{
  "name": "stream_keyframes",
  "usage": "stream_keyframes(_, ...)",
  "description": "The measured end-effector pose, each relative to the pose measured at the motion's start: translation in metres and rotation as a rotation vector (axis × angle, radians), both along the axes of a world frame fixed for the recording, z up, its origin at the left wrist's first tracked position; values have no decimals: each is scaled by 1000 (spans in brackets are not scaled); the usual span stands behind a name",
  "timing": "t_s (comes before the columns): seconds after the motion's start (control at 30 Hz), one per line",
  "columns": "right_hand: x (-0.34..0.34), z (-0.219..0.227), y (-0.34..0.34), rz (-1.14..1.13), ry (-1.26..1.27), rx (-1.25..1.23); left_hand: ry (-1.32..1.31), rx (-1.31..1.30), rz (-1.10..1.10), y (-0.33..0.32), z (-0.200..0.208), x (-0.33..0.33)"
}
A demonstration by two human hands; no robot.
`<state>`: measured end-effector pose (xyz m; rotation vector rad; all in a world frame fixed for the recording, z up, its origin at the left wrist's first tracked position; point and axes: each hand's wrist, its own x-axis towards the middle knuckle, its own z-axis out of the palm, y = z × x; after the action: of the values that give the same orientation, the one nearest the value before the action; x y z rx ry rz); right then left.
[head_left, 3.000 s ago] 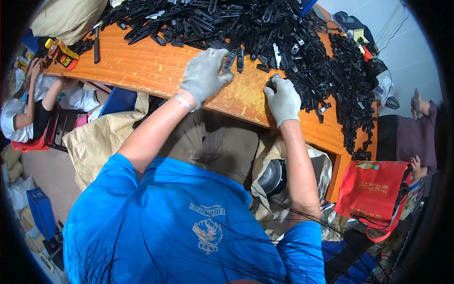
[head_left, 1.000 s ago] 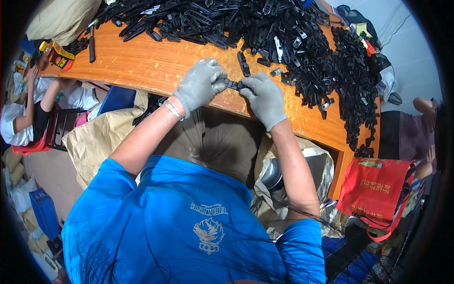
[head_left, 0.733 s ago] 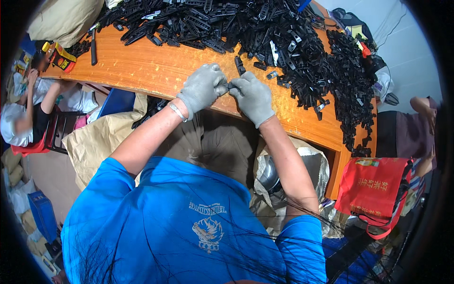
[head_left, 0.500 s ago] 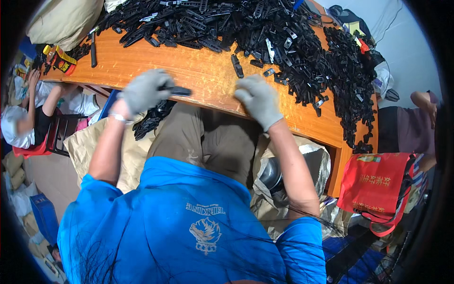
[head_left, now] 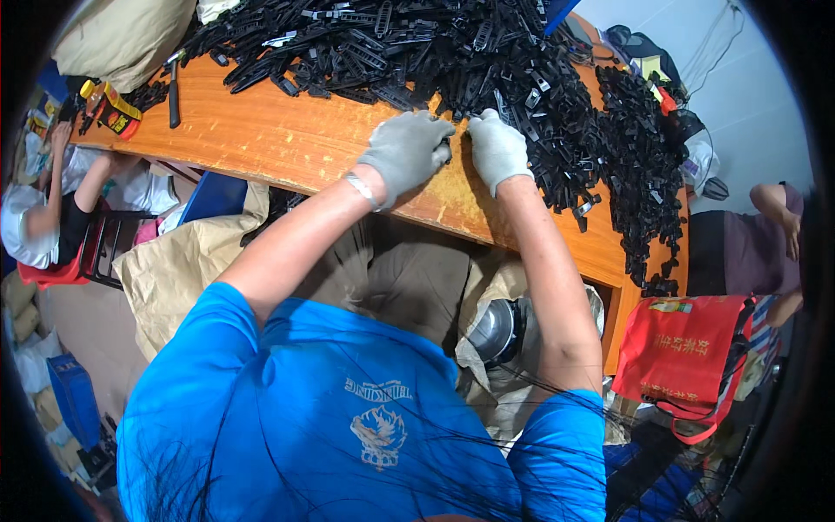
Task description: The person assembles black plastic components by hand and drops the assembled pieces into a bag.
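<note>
Both of my hands wear grey-white gloves and are close together over the table, at the front edge of the pile of black plastic parts [head_left: 391,52]. My left hand [head_left: 407,155] is closed, with a bit of a black plastic part [head_left: 445,153] showing at its fingers. Just to its right, my right hand [head_left: 498,150] has its fingers pinched together at the pile's edge. Whatever lies between those right fingertips is too small and hidden to make out.
The wooden table [head_left: 261,130] carries a hammer [head_left: 173,96] and a yellow-and-red bottle [head_left: 113,110] at the left. Brown paper sacks [head_left: 187,257] stand below. A red bag [head_left: 678,361] is at the right. Other people [head_left: 39,217] sit at both sides.
My left hand has moved right and away from me, from the table's front edge to the pile, with its black part. My right hand has moved slightly farther toward the pile.
</note>
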<state>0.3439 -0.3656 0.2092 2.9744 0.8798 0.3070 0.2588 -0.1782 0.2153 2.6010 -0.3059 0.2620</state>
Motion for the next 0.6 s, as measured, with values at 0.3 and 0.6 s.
stream_keyframes(0.3,-30,-1,-11,123,24,535,-70,80,42,-3,-18,-9)
stream_keyframes(0.6,-89,-24,-27,-162,17,514,-158,-128,-131,25,-37,-36)
